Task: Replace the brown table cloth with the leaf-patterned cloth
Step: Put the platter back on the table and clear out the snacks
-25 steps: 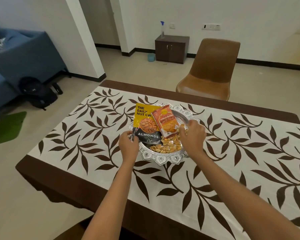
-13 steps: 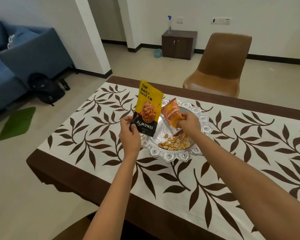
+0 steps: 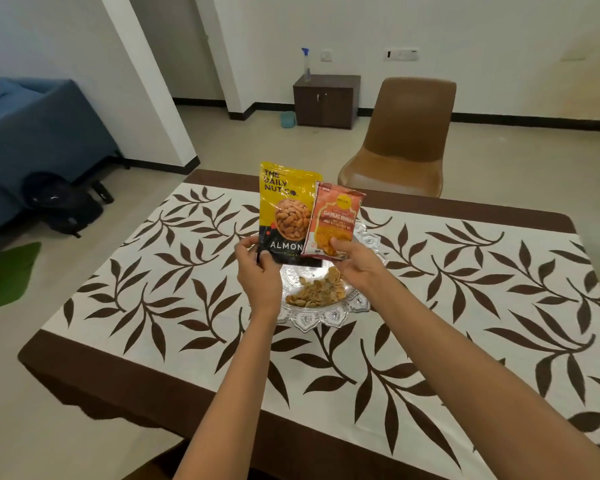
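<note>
The leaf-patterned cloth (image 3: 174,289), white with brown leaves and a brown border, lies spread over the table. A silver tray (image 3: 321,320) with loose nuts stands at its middle. My left hand (image 3: 257,271) holds a yellow almond packet (image 3: 284,209) upright by its lower edge, above the tray. My right hand (image 3: 355,259) holds an orange garlic bhujia packet (image 3: 336,216) upright beside it, overlapping the almond packet's right side. No plain brown cloth is in view.
A brown chair (image 3: 406,140) stands at the table's far side. A small dark cabinet (image 3: 326,100) with a spray bottle is against the back wall. At left are a blue sofa (image 3: 32,126), a black bag (image 3: 63,202) and a green mat (image 3: 4,278).
Both hands have lifted the two packets off the tray and now hold them upright and side by side above it. The view has tilted up.
</note>
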`<state>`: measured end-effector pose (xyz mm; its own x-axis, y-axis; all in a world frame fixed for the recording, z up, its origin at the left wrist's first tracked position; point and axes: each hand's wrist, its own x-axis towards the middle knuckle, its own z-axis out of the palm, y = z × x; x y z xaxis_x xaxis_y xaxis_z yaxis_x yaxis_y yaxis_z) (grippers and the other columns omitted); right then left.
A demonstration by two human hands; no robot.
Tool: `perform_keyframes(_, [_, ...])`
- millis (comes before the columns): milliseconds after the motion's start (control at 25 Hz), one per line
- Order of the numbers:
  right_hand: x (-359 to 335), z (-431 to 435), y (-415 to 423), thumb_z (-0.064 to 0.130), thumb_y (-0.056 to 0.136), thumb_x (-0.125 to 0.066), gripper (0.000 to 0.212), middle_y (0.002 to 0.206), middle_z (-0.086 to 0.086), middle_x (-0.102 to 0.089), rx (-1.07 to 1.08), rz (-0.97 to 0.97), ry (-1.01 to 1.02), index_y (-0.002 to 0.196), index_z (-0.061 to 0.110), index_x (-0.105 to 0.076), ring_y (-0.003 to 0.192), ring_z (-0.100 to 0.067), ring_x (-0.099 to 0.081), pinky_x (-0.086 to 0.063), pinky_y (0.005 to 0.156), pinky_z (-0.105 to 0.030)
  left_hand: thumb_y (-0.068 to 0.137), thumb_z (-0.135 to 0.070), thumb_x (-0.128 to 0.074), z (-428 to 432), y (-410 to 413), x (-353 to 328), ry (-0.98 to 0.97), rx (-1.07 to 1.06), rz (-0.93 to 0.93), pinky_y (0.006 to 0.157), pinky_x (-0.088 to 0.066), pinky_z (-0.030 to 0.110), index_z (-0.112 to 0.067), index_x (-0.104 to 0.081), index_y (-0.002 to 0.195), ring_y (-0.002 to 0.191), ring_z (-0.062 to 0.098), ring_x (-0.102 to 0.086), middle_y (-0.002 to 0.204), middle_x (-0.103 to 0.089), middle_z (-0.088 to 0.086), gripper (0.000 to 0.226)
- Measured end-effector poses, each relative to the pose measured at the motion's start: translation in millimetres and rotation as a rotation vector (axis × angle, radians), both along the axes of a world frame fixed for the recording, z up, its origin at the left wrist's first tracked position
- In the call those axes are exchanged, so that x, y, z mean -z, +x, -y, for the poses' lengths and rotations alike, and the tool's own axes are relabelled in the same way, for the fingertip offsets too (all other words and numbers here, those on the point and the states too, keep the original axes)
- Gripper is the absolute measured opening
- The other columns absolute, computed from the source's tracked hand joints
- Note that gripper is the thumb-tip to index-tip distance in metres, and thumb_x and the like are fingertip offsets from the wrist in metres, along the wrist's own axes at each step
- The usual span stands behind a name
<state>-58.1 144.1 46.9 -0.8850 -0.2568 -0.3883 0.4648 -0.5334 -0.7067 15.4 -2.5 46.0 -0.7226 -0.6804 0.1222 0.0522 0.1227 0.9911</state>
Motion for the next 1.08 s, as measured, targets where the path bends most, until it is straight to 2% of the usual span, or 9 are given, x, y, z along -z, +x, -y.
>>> perform_keyframes(200, [0, -43, -4, -0.009, 0.088, -0.053, 0.025, 0.101, -0.01, -0.067, -0.107, 0.019, 0.083, 0.1, 0.012, -0.06, 0.099, -0.026, -0.062, -0.05, 0.091, -0.045, 0.094, 0.004, -0.042, -34, -4, 1, 0.051, 0.012, -0.034, 0.077, -0.057, 0.032, -0.02, -0.046, 0.108, 0.091, -0.001, -0.064, 0.096, -0.062, -0.016, 0.028])
perform_keyframes(320, [2, -76, -2, -0.005, 0.087, -0.058, 0.026, 0.104, -0.012, -0.068, -0.005, -0.002, 0.057, 0.107, 0.011, -0.059, 0.099, -0.027, -0.064, -0.054, 0.084, -0.043, 0.095, 0.003, -0.043, -63, -7, -1, 0.134, 0.045, -0.046, 0.076, -0.058, 0.029, -0.019, -0.046, 0.11, 0.092, -0.001, -0.064, 0.1, -0.062, -0.013, 0.026])
perform_keyframes(400, [8, -114, 1, -0.002, 0.086, -0.06, 0.029, 0.107, -0.013, -0.069, 0.064, -0.016, 0.048, 0.113, 0.009, -0.058, 0.101, -0.028, -0.066, -0.055, 0.082, -0.042, 0.096, 0.0, -0.044, -89, -11, 1, 0.183, 0.136, -0.021, 0.076, -0.058, 0.031, -0.017, -0.044, 0.113, 0.094, 0.006, -0.065, 0.104, -0.063, -0.005, 0.023])
perform_keyframes(520, [26, -181, 16, 0.001, 0.085, -0.061, 0.031, 0.109, -0.014, -0.069, 0.143, 0.022, 0.041, 0.115, 0.01, -0.058, 0.102, -0.028, -0.066, -0.056, 0.081, -0.041, 0.096, -0.004, -0.047, -137, -14, 12, 0.135, 0.34, 0.078, 0.079, -0.059, 0.036, -0.018, -0.043, 0.113, 0.096, 0.016, -0.067, 0.108, -0.064, 0.002, 0.022])
perform_keyframes(640, [52, -243, 35, 0.0, 0.085, -0.061, 0.032, 0.105, -0.013, -0.07, 0.278, 0.071, 0.08, 0.115, 0.01, -0.058, 0.097, -0.028, -0.066, -0.059, 0.069, -0.037, 0.091, -0.006, -0.056, -182, -14, 33, 0.021, 0.543, 0.197, 0.075, -0.06, 0.04, -0.018, -0.044, 0.112, 0.089, 0.024, -0.069, 0.106, -0.065, 0.003, 0.027])
perform_keyframes(760, [77, -304, 54, -0.002, 0.086, -0.059, 0.027, 0.104, -0.013, -0.068, 0.359, 0.146, 0.202, 0.111, 0.01, -0.059, 0.094, -0.028, -0.066, -0.056, 0.068, -0.037, 0.087, 0.001, -0.06, -235, -8, 71, 0.086, 0.634, 0.298, 0.07, -0.06, 0.032, -0.017, -0.047, 0.107, 0.086, 0.023, -0.07, 0.11, -0.062, 0.014, 0.03])
perform_keyframes(920, [120, -359, 80, 0.002, 0.089, -0.059, 0.016, 0.099, -0.01, -0.067, 0.374, 0.286, 0.428, 0.101, 0.013, -0.059, 0.087, -0.024, -0.064, -0.05, 0.068, -0.035, 0.089, 0.003, -0.06, -285, 7, 129, 0.105, 0.602, 0.529, 0.064, -0.057, 0.021, -0.01, -0.052, 0.112, 0.083, 0.015, -0.068, 0.113, -0.058, 0.012, 0.028])
perform_keyframes(1000, [148, -373, 89, 0.009, 0.088, -0.065, 0.025, 0.107, -0.012, -0.066, 0.308, 0.296, 0.599, 0.112, 0.011, -0.057, 0.091, -0.025, -0.064, -0.05, 0.068, -0.034, 0.09, 0.003, -0.058, -297, 16, 151, 0.069, 0.562, 0.609, 0.062, -0.057, 0.021, -0.009, -0.052, 0.109, 0.083, 0.016, -0.066, 0.109, -0.059, 0.012, 0.024])
perform_keyframes(1080, [165, -378, 93, 0.017, 0.087, -0.068, 0.036, 0.112, -0.01, -0.064, 0.236, 0.256, 0.819, 0.119, 0.01, -0.053, 0.098, -0.026, -0.063, -0.049, 0.071, -0.032, 0.09, -0.002, -0.058, -306, 22, 161, -0.071, 0.517, 0.608, 0.061, -0.057, 0.025, -0.012, -0.053, 0.103, 0.08, 0.019, -0.065, 0.099, -0.061, 0.008, 0.016])
